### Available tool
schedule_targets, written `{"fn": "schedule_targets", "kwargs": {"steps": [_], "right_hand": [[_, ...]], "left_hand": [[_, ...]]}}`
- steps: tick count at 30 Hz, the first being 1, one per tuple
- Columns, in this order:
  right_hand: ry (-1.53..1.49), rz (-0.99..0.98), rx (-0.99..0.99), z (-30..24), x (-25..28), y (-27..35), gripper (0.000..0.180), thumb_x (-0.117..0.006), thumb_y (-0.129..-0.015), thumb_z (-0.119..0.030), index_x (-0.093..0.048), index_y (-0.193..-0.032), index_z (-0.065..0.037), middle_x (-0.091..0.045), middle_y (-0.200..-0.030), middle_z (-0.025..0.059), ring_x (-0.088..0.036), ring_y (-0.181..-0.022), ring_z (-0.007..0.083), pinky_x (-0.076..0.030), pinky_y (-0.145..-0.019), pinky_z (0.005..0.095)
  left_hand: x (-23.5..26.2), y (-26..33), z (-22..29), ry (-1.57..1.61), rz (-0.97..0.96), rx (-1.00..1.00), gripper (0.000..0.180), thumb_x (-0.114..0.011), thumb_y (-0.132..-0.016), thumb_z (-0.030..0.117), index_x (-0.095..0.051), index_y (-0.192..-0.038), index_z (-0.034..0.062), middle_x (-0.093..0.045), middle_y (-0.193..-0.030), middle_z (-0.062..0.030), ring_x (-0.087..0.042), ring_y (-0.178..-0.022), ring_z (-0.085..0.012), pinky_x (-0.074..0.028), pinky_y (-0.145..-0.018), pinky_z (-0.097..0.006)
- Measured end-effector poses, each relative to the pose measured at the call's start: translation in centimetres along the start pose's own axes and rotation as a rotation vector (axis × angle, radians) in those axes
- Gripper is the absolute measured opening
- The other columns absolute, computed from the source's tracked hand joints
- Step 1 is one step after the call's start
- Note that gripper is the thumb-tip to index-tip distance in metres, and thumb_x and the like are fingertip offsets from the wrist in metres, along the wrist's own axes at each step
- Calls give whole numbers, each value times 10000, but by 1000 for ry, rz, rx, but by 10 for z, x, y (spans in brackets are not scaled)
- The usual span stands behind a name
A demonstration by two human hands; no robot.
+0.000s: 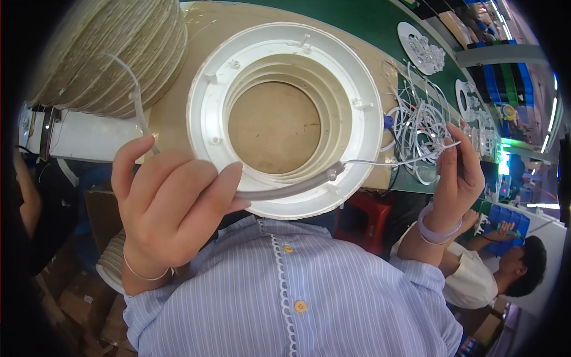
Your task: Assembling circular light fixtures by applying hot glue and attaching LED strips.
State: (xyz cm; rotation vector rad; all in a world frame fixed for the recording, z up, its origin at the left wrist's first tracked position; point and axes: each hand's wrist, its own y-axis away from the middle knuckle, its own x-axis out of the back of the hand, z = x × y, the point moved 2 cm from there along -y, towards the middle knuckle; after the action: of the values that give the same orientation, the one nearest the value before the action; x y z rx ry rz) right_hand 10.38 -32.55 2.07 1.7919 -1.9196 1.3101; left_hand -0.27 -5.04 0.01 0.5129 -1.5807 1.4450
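The translucent strip [285,191] is above the near rim of the white ring [205,110], its long axis running left to right and rising slightly to the right. That end points rightward and leads into a thin white wire [377,162]; the other part leaves the left hand [172,205] pointing away from the person (its far tip curls to the left). The left grip is closed around the strip. The right hand [457,163] has a narrow grip, fingertips pinching the wire near a wire tangle [419,122] on the table [363,15].
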Motion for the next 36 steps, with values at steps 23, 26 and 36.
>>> {"fn": "schedule_targets", "kwargs": {"steps": [23,26,36], "right_hand": [[-149,35,94,-1,3,8,231,-508,-736,41,-530,-965,19,-536,-871,91,-536,-788,151,-445,-678,238],[-145,25,101,-1,4,6,269,-510,-731,41,-514,-999,21,-511,-925,102,-515,-869,169,-438,-732,261],[-263,-89,91,-6,-4,7,273,-495,-740,30,-501,-1013,20,-523,-930,102,-518,-856,167,-435,-720,260]], "left_hand": [[0,15,9,55,-58,-62,191,-599,-655,237,-640,-818,145,-435,-674,33,-450,-660,-109,-353,-791,-345],[3,15,12,44,-40,-77,184,-591,-665,229,-641,-821,145,-431,-677,32,-446,-651,-104,-352,-789,-343],[21,-3,14,-64,40,-111,211,-595,-604,188,-647,-800,133,-459,-697,32,-461,-651,-103,-360,-778,-351]]}}
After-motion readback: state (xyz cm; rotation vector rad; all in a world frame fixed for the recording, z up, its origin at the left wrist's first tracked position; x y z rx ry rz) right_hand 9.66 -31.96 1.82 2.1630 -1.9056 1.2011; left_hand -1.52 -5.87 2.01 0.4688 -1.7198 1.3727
